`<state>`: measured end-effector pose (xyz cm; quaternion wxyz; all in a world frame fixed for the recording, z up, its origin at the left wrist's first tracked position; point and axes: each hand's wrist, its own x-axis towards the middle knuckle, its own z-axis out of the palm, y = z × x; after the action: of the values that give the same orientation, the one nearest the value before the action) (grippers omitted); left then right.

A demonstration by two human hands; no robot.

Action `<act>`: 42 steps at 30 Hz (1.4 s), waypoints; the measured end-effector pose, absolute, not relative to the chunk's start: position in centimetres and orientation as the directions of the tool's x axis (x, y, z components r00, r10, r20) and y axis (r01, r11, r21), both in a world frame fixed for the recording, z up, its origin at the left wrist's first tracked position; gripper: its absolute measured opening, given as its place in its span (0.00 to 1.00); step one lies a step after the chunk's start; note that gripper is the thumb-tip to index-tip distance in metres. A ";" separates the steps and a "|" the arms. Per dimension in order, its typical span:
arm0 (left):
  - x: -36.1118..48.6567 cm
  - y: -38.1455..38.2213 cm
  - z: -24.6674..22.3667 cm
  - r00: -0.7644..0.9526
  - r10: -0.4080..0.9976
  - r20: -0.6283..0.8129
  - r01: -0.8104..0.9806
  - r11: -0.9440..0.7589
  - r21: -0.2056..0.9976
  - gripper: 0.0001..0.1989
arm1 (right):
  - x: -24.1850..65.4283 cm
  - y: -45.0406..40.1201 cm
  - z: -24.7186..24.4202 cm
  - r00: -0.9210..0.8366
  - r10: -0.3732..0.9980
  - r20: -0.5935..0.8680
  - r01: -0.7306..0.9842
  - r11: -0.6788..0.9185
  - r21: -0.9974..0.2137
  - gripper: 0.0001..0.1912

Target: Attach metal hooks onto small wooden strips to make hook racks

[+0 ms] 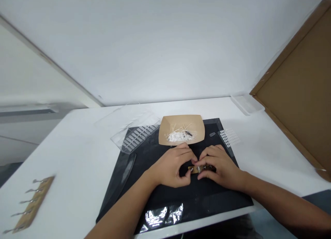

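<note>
Lower centre of frame: right hand point(219, 166), fingers clamped on a wooden strip point(195, 170); left hand point(172, 166) at its left end, finger closure indeterminable.

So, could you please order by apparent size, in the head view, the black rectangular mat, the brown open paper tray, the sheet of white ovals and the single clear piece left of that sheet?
1. Black mat
2. Brown tray
3. Sheet of white ovals
4. Clear piece
</note>
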<state>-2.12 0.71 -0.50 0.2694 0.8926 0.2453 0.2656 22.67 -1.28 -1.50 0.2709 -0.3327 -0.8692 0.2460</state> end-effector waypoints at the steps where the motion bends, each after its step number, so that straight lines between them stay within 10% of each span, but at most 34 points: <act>1: -2.1 0.7 -0.5 0.739 0.583 0.337 0.298 -0.732 0.612 0.18 | 22.8 -1.1 -1.3 -0.631 0.709 0.315 0.437 0.661 -0.610 0.15; 42: -0.7 0.3 -1.4 0.740 0.576 0.348 0.309 -0.750 0.584 0.04 | 26.5 0.0 0.2 -0.694 0.689 0.206 0.491 0.664 -0.564 0.15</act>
<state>-0.72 0.26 -1.36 0.2532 0.8976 0.2465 0.2635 26.49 -0.03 0.21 0.2060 -0.3322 -0.8885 0.2403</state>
